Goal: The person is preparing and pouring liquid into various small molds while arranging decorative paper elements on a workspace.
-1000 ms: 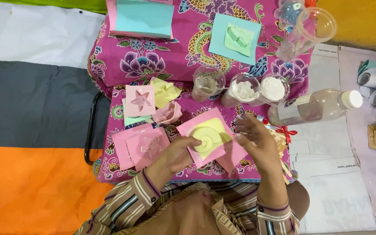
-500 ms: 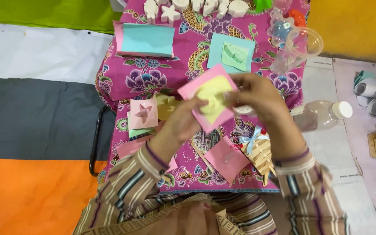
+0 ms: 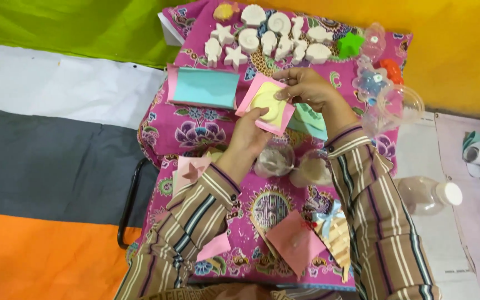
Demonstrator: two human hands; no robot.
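You lift a pink mould card point(image 3: 266, 103) above the table.
Your left hand point(image 3: 251, 131) and right hand point(image 3: 304, 88) pinch opposite edges, apparently to keep its yellow cast point(image 3: 268, 105) level.

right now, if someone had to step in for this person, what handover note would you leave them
Left hand: holds the near edge of the pink paper square, thumb on the yellow mould that sits on it.
Right hand: grips the square's far corner; both hands hold it above the cloth.
White plaster shapes lie in rows at the far end of the pink floral cloth.
Blue sheet to the left; two clear cups near the wrists.
The yellow mould is not set down yet.
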